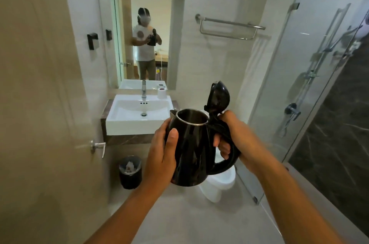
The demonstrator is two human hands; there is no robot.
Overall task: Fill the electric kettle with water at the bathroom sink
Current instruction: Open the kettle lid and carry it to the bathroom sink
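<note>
The kettle [191, 148] hangs between both hands: right hand [229, 134] wraps its handle, left hand [161, 156] cups the slick body. Empty, likely light (lid [218, 97] up); sink [139, 113] ahead.

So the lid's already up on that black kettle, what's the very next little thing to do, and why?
Probably carry the black electric kettle forward to the chrome tap over the white square sink. Both hands hold it, right hand on the handle, left hand on its side; its lid stands open.
</note>
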